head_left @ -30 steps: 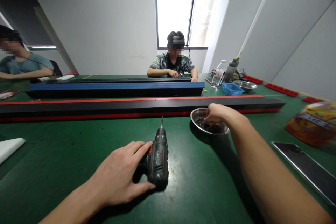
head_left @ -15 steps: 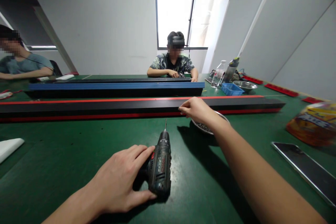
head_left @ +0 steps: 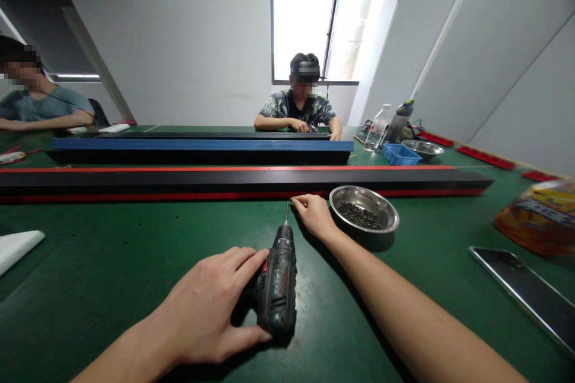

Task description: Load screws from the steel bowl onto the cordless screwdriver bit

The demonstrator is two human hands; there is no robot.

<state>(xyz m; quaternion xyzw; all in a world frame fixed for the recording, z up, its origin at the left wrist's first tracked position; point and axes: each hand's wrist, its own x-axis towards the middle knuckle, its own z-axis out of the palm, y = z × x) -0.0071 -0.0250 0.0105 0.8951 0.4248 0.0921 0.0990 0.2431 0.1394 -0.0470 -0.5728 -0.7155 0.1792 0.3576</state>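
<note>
My left hand [head_left: 220, 299] is wrapped round a black cordless drill [head_left: 277, 287], which lies on the green table with its bit [head_left: 287, 213] pointing away from me. My right hand [head_left: 312, 213] is at the tip of the bit, its thumb and forefinger pinched; whatever they hold is too small to make out. Just right of that hand stands a metal bowl [head_left: 390, 217] with many small dark screws [head_left: 358, 215]. Beyond the drill, a long black bar with red edges [head_left: 215, 182] lies across the table.
Behind the bar is a blue and black bar [head_left: 202, 145]. A person [head_left: 300, 108] sits opposite, another [head_left: 45, 105] at far left. A phone [head_left: 523, 293], an orange bag [head_left: 539, 218], a blue tray [head_left: 401, 154] and bottles [head_left: 377, 128] are on the right.
My right hand has moved left and nearer, from over the bowl to the drill bit, so the bowl is now uncovered. My left hand stays on the drill.
</note>
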